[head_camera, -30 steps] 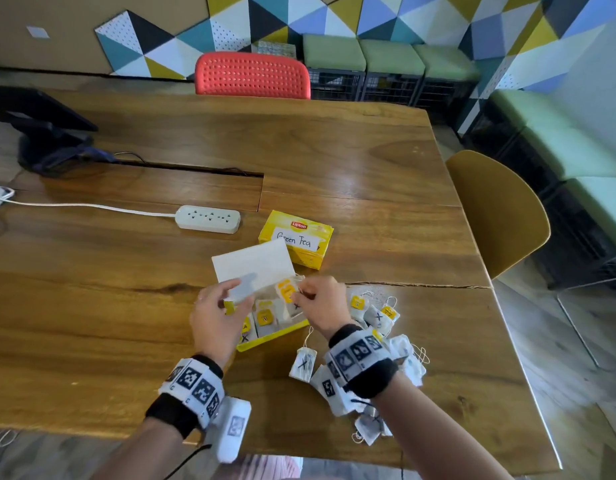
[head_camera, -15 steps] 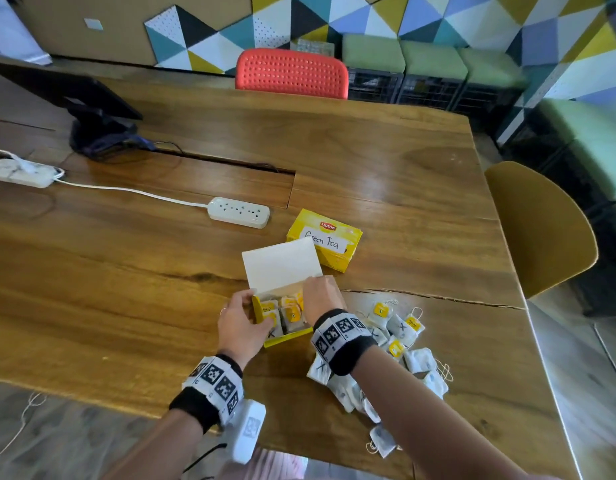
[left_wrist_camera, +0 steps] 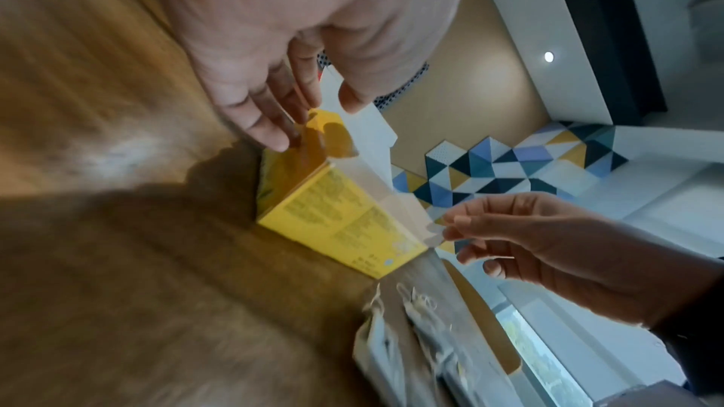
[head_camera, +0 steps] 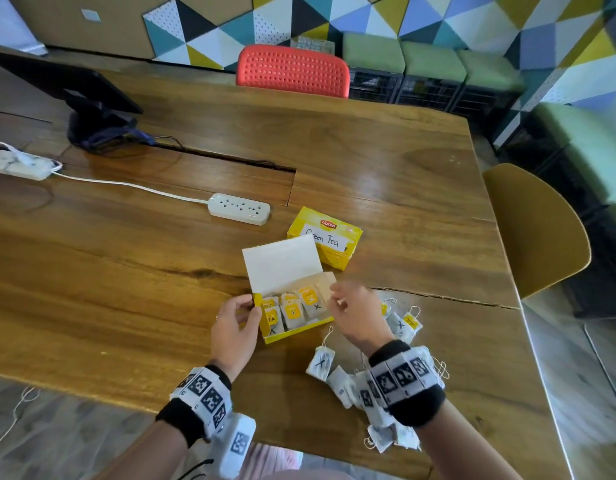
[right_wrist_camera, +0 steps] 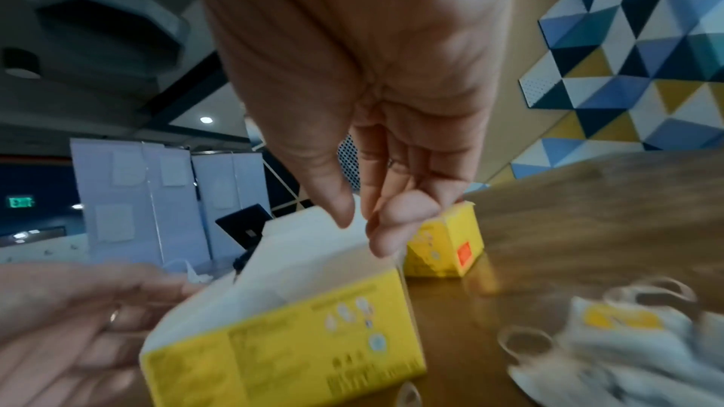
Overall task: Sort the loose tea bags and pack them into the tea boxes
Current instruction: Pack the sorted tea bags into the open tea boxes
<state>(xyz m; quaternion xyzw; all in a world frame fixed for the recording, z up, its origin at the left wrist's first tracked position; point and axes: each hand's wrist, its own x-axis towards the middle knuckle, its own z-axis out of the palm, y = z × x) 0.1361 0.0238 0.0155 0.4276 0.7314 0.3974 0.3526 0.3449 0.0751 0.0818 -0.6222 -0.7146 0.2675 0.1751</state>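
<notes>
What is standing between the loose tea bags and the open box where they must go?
Nothing visible. The open box has its lid up, and the loose tea bags lie just beside it. Only the right hand hovers over that side.

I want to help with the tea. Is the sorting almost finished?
Partly. Done: several tea bags already stand in the open box. In hand: the left hand steadies that box's end while the right hand hovers by its other end, holding nothing that I can see. Left: a pile of loose tea bags is on the table, and the Green Tea box looks closed.
</notes>
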